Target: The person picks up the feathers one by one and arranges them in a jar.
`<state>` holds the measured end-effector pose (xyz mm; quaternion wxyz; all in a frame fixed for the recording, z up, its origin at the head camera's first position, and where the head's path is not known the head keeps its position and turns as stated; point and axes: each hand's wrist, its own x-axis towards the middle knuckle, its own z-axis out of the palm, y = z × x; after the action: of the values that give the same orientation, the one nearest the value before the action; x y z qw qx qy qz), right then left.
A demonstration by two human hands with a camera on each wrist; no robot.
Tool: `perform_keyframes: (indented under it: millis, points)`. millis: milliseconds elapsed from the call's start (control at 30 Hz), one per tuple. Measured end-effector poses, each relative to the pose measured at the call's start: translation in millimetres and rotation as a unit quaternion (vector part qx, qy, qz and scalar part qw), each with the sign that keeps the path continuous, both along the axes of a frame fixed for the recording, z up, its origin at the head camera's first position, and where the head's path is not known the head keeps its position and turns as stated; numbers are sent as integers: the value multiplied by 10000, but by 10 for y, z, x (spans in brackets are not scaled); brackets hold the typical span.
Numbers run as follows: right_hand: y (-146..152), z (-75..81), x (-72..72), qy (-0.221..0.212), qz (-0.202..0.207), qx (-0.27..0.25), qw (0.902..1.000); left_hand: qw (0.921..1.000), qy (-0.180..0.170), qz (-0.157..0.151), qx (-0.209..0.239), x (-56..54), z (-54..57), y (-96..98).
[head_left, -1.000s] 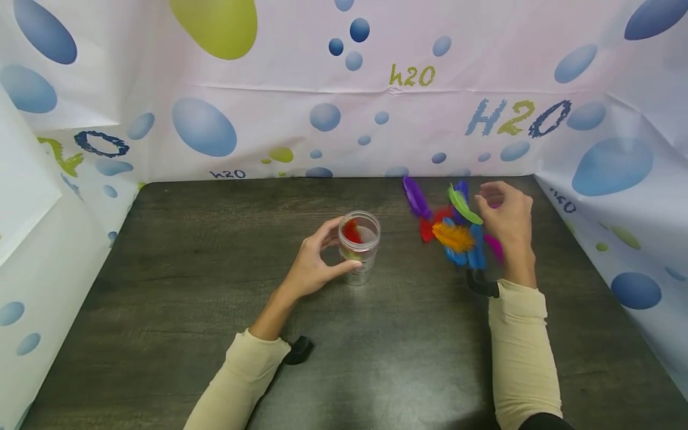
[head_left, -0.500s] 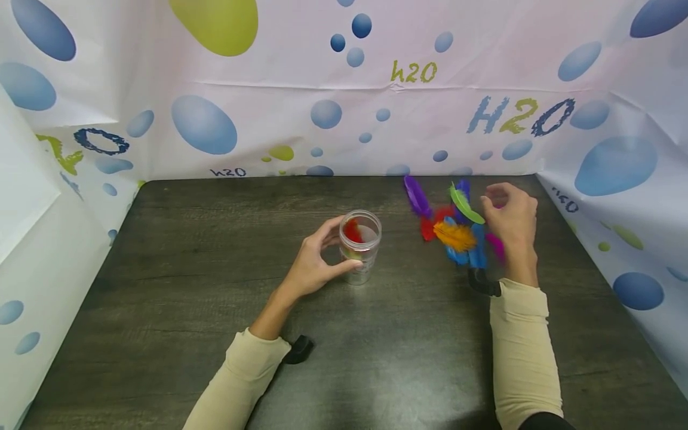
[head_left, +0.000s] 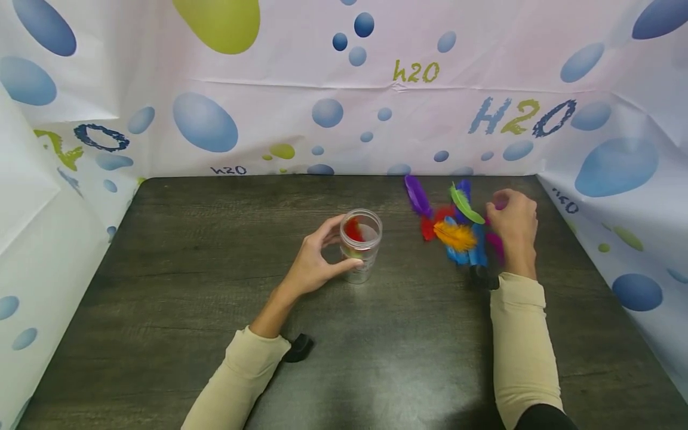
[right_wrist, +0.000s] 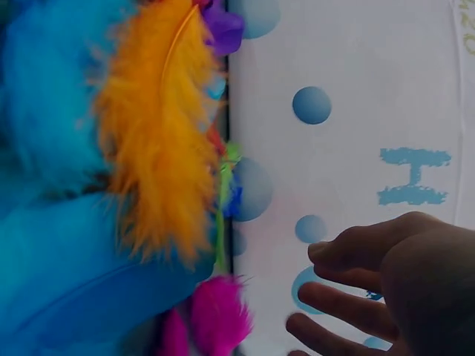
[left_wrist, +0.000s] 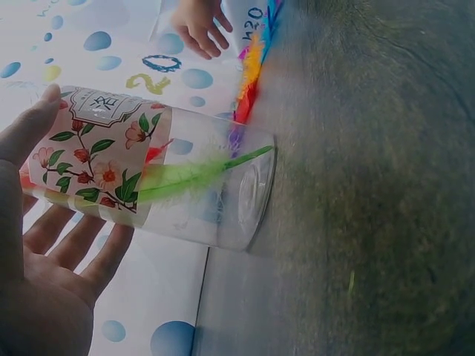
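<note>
My left hand [head_left: 317, 263] holds a clear plastic jar [left_wrist: 211, 222] upright on the table, thumb on one side and fingers on the other. It has a flowered label, an uncapped mouth, and a red feather [head_left: 353, 229] and a green feather [left_wrist: 185, 178] inside. To the right lies a loose pile of feathers, among them an orange feather [head_left: 455, 236], a lime feather [head_left: 465, 204] and blue ones. My right hand [head_left: 514, 221] hovers over the pile's right side, fingers bent and apart, nothing visible between them. Close to its fingertips is a magenta feather [right_wrist: 221, 315].
A purple feather [head_left: 417, 196] lies at the pile's far left, near the back edge of the dark wooden table [head_left: 204, 239]. Behind the table and along its sides hangs a white sheet [head_left: 279, 107] printed with blue and green drops.
My right hand has dipped slightly at the pile's right side, and magenta now shows by its fingertips. The left hand and the jar have stayed in place.
</note>
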<state>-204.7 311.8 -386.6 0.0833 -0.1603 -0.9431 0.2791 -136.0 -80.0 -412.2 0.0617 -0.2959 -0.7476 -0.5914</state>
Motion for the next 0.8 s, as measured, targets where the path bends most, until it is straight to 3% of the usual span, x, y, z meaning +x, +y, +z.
perform_keyframes:
  millis: [367,800]
  points:
    - [112,-38,-61,-479,113,336,9982,9999,-99,-19,23,-2,74,-17]
    - [275,-39,-221,-1134,-571,378,9912,9999,-95,-71,19,7,84,-33]
